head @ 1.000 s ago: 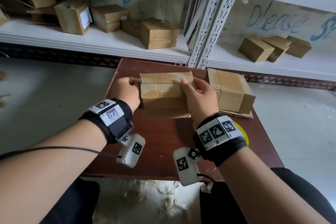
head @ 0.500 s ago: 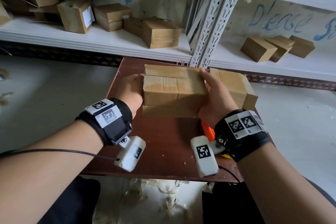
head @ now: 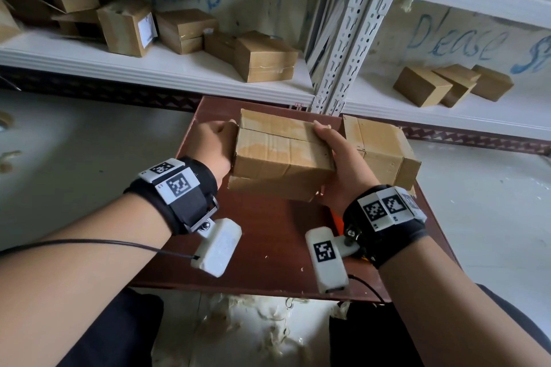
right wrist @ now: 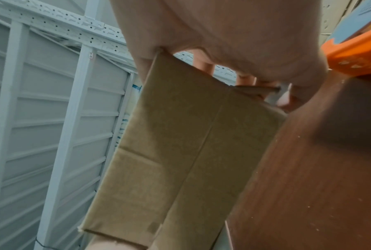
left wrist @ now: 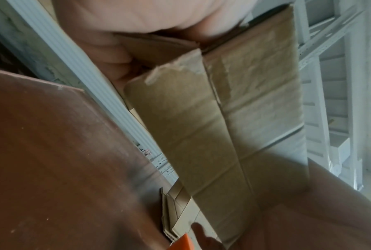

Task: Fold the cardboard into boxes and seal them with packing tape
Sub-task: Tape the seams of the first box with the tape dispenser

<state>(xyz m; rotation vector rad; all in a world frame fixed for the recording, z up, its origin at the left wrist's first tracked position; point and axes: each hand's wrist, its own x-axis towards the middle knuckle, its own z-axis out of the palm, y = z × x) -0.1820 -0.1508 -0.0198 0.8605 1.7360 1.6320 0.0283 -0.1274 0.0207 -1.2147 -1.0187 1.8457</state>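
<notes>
I hold a folded brown cardboard box (head: 281, 155) between both hands, lifted just above the dark red table (head: 268, 235). My left hand (head: 213, 143) grips its left end, fingers curled round the edge. On the right end my right hand (head: 343, 158) is wrapped, thumb lying on the top. A seam runs along the box top (left wrist: 229, 128). In the right wrist view the box underside (right wrist: 186, 152) fills the middle. An orange tape dispenser (head: 337, 219) lies on the table under my right wrist, mostly hidden.
Flattened cardboard (head: 381, 149) lies stacked at the table's far right corner. White metal shelving (head: 351, 39) stands behind with several sealed boxes on the left shelf (head: 262, 56) and the right shelf (head: 447, 83). Paper scraps litter the floor (head: 253, 322) in front.
Both hands have raised the box off the table and turned it; my right hand shifted from the top edge to the right end, uncovering the orange dispenser.
</notes>
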